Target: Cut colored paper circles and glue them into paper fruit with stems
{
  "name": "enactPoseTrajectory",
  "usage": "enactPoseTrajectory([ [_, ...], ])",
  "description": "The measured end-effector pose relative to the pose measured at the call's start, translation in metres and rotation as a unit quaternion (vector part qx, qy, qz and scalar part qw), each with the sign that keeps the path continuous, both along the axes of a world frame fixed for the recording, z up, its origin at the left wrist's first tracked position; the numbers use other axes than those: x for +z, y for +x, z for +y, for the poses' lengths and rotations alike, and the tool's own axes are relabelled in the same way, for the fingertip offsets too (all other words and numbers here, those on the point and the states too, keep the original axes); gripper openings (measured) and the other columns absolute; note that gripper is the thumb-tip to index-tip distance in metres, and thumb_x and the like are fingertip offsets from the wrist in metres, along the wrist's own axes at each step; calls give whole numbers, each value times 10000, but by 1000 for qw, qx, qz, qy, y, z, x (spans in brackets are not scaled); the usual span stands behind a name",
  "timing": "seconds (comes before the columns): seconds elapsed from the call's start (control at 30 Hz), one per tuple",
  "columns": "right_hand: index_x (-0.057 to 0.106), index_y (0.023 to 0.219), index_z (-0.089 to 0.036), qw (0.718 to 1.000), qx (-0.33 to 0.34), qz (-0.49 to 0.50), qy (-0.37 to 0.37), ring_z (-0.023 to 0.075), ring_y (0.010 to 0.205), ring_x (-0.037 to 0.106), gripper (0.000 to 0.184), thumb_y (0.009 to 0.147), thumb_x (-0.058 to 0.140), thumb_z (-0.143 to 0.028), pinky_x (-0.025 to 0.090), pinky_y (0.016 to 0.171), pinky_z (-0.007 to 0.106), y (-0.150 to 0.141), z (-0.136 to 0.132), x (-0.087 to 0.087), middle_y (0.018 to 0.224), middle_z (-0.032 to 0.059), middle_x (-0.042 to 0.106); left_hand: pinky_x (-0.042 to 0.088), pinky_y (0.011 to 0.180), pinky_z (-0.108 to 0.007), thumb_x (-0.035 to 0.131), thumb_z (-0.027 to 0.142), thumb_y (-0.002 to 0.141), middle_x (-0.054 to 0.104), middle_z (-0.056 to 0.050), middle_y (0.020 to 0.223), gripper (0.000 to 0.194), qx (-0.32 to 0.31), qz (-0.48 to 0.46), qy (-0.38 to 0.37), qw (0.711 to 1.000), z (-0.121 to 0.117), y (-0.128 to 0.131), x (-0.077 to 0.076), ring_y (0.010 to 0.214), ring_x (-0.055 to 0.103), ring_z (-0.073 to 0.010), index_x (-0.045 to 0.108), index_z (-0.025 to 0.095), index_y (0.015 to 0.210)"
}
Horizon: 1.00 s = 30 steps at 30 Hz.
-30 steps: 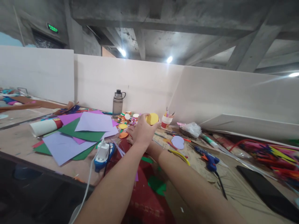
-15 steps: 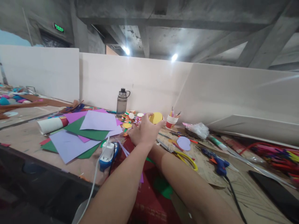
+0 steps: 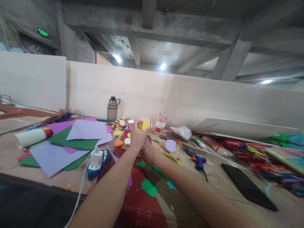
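Since the earlier frame, the right hand (image 3: 147,149) has drawn back from behind the left hand (image 3: 137,136) and now sits just below its held piece. That thin, flat-looking yellow piece with a rounded outline (image 3: 144,125) is pinched in the left hand, raised toward the far edge of the table (image 3: 8,155). Its smooth face points at the viewer; being nearly round, it shows no clear long axis. Right fingers are curled, and I cannot tell whether they grip anything.

Just right of the piece stands a white paper cup with a red band (image 3: 160,127), holding pencils. Left of the hands lie a flat orange paper oval (image 3: 118,143) and a round yellow-topped disc (image 3: 117,133). Farther out, a translucent grey bottle with a dark lid (image 3: 112,112) stands upright by the table's far edge, smooth lavender paper sheets (image 3: 86,129) overlap toward the left, and a blue plastic glue gun (image 3: 199,161) rests rightward.
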State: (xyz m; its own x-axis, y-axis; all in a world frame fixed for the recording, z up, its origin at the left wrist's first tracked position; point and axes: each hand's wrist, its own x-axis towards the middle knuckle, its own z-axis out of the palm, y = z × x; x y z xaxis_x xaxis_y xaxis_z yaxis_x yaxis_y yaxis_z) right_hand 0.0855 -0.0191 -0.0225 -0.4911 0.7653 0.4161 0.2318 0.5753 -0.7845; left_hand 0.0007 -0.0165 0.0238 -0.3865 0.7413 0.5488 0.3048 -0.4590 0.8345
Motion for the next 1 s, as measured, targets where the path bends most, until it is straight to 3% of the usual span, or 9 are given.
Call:
enactPoseTrajectory([
  [0.1,677,1039,-213,991,-42,-67,106,310,1337,290,287,778,618,-108,176,1109,533,23,4,5,1325,93,535,436,871,-355,765,396,639,615,-105,1065,513,-12,5,3,1000,2,-1,-3,977,589,-225,572,167,1055],
  [0.17,664,1048,-210,984,-91,-65,141,281,1265,386,266,806,567,-154,248,1076,506,36,9,9,1277,97,565,438,872,-370,779,399,619,617,-110,1063,528,-20,0,1,1000,4,-1,-5,974,594,-233,575,161,1044],
  [0.23,648,1015,-198,989,-125,17,78,237,1093,524,224,866,499,-274,385,974,437,45,14,13,1145,95,621,438,889,-379,808,365,582,626,-113,1070,554,-52,-10,-1,999,8,-2,-7,990,598,-238,580,161,1044],
  [0.3,620,988,-202,982,-108,147,-51,196,898,596,310,901,428,-430,475,815,363,51,17,15,1009,77,645,438,903,-392,833,317,546,643,-112,1054,553,-101,-14,-14,995,12,-1,-11,995,605,-244,601,165,1024],
  [0.37,590,995,-212,950,-46,258,-169,165,762,611,386,881,429,-544,495,688,306,56,16,15,925,55,647,439,911,-406,846,279,522,658,-112,1031,545,-152,-8,-32,988,16,1,-16,990,613,-249,621,167,1006],
  [0.47,546,981,-224,913,18,317,-257,130,653,610,349,819,576,-532,493,614,261,63,10,14,841,18,645,441,926,-411,843,258,524,661,-117,1058,573,-226,18,-42,973,20,3,-22,1006,617,-247,622,169,1045],
  [0.57,520,933,-224,904,26,314,-289,115,610,609,283,799,650,-437,501,614,252,70,5,13,768,-11,626,434,953,-404,830,269,545,641,-125,1136,583,-288,37,-48,956,22,5,-25,1051,605,-239,612,167,1077],
  [0.77,537,932,-216,899,51,328,-285,116,601,618,222,811,639,-370,516,621,256,75,5,16,766,-9,621,436,961,-370,810,303,600,635,-119,1173,543,-344,4,-65,937,15,6,-17,1063,603,-223,601,174,1084],
  [1.0,569,908,-184,901,26,328,-282,113,581,616,103,830,564,-251,525,620,256,75,6,18,719,5,642,500,775,-318,730,488,682,653,-111,1102,530,-347,-90,-111,927,8,8,-10,933,620,-202,598,165,1080],
])
